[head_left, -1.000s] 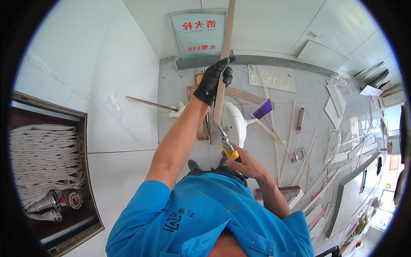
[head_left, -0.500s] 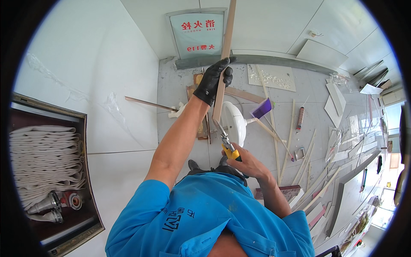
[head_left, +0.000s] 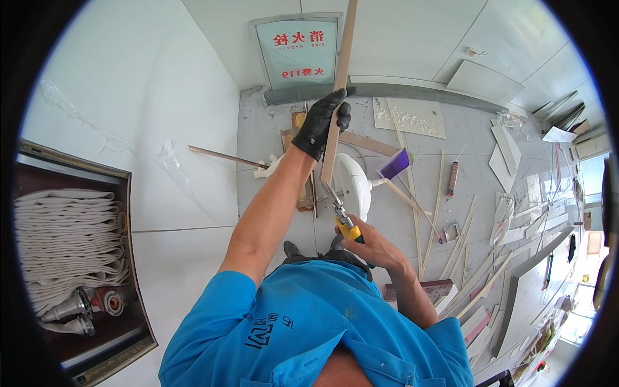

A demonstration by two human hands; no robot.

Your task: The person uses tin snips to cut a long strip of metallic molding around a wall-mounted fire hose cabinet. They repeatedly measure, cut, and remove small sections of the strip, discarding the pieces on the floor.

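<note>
My left hand (head_left: 324, 122), in a black glove, grips a long thin wooden strip (head_left: 342, 61) that runs up and away toward the far wall. My bare right hand (head_left: 369, 240) holds yellow-handled snips (head_left: 340, 210) just below it. The snips' metal jaws meet the strip's lower end. Both arms come out of blue sleeves at the bottom of the picture.
A white hard hat (head_left: 353, 184) and a purple dustpan (head_left: 394, 164) lie on the grey floor. Many loose trim strips (head_left: 438, 203), a sealant tube (head_left: 452, 179) and panel offcuts litter the right side. A wall cabinet with a folded fire hose (head_left: 64, 242) is open at left.
</note>
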